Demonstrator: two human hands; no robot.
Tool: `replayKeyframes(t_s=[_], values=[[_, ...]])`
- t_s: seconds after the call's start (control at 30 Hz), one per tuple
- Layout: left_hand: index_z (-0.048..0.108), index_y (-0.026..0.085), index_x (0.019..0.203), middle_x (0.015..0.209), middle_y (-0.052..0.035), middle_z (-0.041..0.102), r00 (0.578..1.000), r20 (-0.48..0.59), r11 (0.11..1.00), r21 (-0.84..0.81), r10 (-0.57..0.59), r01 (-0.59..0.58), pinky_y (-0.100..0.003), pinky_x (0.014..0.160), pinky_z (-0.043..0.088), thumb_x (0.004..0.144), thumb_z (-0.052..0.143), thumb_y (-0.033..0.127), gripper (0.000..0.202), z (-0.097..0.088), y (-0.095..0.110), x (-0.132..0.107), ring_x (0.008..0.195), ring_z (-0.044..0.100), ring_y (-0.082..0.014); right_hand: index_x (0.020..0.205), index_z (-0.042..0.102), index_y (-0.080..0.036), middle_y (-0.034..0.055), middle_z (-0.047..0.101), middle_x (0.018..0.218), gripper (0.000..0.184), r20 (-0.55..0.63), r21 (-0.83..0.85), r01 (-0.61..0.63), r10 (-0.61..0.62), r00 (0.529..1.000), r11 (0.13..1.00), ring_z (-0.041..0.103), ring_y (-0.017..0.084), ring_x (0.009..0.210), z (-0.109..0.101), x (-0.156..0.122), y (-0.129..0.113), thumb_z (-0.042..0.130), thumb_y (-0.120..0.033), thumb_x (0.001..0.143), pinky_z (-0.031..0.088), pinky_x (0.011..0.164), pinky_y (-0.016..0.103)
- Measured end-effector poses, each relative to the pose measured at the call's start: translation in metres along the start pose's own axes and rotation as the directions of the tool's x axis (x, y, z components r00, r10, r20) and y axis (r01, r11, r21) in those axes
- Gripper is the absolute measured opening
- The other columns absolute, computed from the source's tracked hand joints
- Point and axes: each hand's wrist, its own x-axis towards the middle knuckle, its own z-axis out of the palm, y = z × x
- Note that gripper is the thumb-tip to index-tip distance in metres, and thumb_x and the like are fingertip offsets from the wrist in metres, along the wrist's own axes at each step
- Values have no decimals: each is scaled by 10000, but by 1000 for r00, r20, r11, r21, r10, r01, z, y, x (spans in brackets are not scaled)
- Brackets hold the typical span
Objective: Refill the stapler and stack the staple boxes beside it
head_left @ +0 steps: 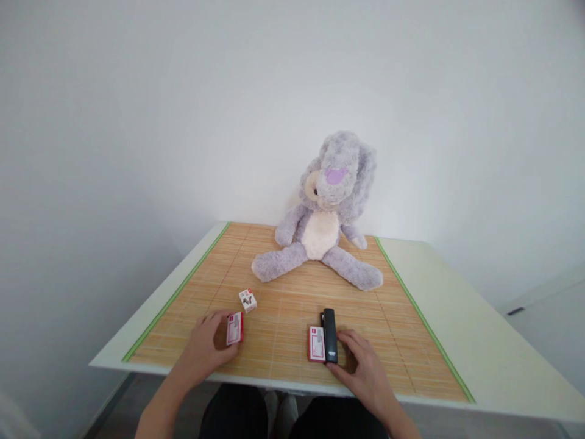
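Note:
My left hand (209, 342) curves around a small red and white box (234, 328) at the left front of the mat, thumb and fingers at its edges. Just beyond it lies a smaller white box (247, 300) with a dark picture on top. On the right, a black stapler (330, 336) lies lengthwise, pointing away from me. My right hand (359, 364) grips it, with the thumb at its near end and the fingertips on its right side. Against the stapler's left side rests a second red and white box (315, 344).
A grey plush rabbit (320, 235) sits at the back of the mat by the wall, legs spread toward me. The bamboo mat (274, 305) has green side edges and covers much of the white table (461, 317). The table's front edge runs close to my legs.

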Motion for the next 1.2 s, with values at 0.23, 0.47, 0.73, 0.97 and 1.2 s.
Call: replayKeyframes(t_s=[0.23, 0.47, 0.73, 0.97, 1.2], values=[[557, 289, 1331, 1321, -77, 580, 978, 66, 920, -358, 196, -160, -442, 1085, 447, 786, 752, 273, 579, 31, 125, 4, 1229, 545, -269, 1276, 658, -254, 105, 664, 1329, 504, -27, 23, 2, -2, 1000, 1000, 619, 316, 1229, -1, 0, -2, 773, -419, 814, 509, 1049, 479], [650, 288, 1197, 1188, -48, 605, 944, 137, 877, -429, 299, -216, -391, 999, 478, 676, 820, 201, 555, 65, 164, 17, 1136, 569, -254, 1282, 650, -270, 100, 668, 1311, 505, -18, 27, 16, -15, 1000, 1000, 630, 316, 1205, -2, 2, -3, 776, -403, 812, 518, 1028, 486], [657, 292, 1186, 1215, -41, 632, 934, 172, 872, -443, 312, -210, -376, 1008, 466, 669, 828, 211, 551, 76, 161, 23, 1148, 585, -251, 1281, 655, -270, 92, 673, 1305, 517, -40, 35, 20, -19, 999, 999, 629, 305, 1205, -2, 1, -3, 794, -403, 802, 522, 1030, 468], [646, 293, 1186, 1127, -20, 699, 927, 214, 870, -458, 308, -183, -359, 944, 481, 679, 824, 240, 540, 80, 168, 27, 1048, 640, -245, 1287, 652, -272, 94, 669, 1314, 522, -26, 35, 24, -23, 999, 999, 630, 310, 1209, -1, 1, -1, 793, -403, 802, 520, 1031, 478], [648, 305, 1249, 1221, -38, 700, 943, 187, 885, -433, 274, -171, -414, 1034, 469, 654, 873, 285, 637, 94, 161, 23, 1149, 632, -276, 1292, 658, -266, 100, 666, 1316, 521, -32, 27, 18, -17, 999, 999, 631, 309, 1204, -3, 0, -5, 789, -412, 809, 523, 1022, 468]])
